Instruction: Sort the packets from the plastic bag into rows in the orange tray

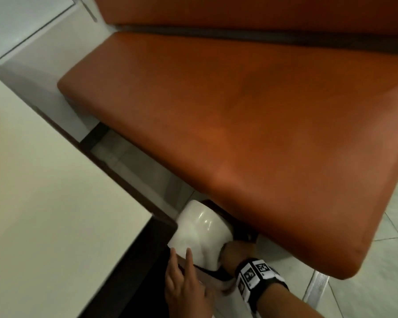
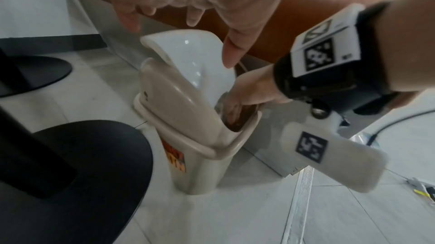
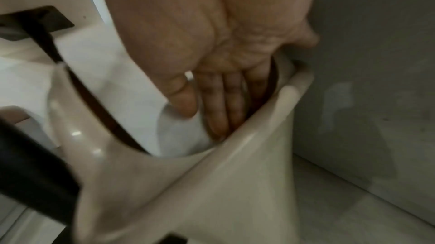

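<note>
A beige swing-lid bin [image 2: 200, 164] stands on the floor between the table and the bench, and shows in the head view as a pale bin [image 1: 200, 228]. Its white flap [image 2: 195, 58] is tipped inward. My right hand [image 2: 237, 106] reaches into the bin's opening with straight fingers [image 3: 221, 103], the thumb lying on the flap; I see nothing held in it. My left hand [image 2: 193, 17] hovers spread over the lid, its thumb touching the flap's edge, and appears in the head view as the left hand [image 1: 184, 269]. No packets, plastic bag or orange tray show in any view.
An orange padded bench seat [image 1: 239, 122] overhangs the bin on the right. A cream table top [image 1: 44, 191] with a dark edge lies on the left, and its black round base [image 2: 82, 164] sits beside the bin. A cable [image 2: 388, 127] lies on the tiled floor.
</note>
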The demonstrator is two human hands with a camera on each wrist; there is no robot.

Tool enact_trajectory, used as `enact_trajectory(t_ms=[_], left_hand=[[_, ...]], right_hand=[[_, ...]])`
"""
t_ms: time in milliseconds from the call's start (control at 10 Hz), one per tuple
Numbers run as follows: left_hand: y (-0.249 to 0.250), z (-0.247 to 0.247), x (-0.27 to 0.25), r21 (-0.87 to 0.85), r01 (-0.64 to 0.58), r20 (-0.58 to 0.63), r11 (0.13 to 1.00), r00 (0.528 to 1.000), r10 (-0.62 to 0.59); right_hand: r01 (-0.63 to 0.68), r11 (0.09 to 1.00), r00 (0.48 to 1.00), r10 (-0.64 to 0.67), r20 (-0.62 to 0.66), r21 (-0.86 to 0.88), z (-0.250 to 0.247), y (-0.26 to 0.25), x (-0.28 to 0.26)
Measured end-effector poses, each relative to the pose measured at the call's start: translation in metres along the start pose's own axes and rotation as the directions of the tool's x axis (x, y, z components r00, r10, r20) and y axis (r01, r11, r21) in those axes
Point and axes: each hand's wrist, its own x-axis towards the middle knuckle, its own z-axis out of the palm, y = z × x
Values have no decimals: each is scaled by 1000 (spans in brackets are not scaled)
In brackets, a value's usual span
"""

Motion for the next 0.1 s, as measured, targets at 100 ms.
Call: enact_trajectory(t_ms=[100], left_hand=[[-33, -5, -2, -20, 30, -28, 999, 999, -30]], right_hand=[[58, 996, 993, -65, -100, -71, -7, -5, -44]])
